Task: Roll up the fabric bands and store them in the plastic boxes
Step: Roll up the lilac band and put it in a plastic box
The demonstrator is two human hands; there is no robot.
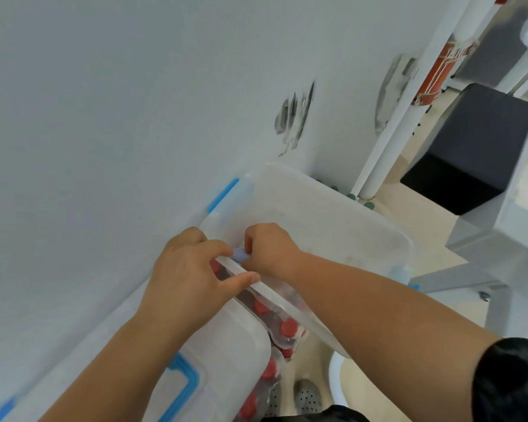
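Right forearm (363, 306) nearest. My left hand (183, 269) grips the lid (333, 226) edge, and my right hand (272, 248) pinches the blue clip (239, 256). The box (232, 336) is under my hands. No bands visible, so probably closing up; progress unclear.

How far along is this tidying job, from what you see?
Done: nothing shows; no fabric bands are in view. In hand: the left hand grips the plastic box lid while the right hand pinches its blue clip. Left: apparently rolling and storing.
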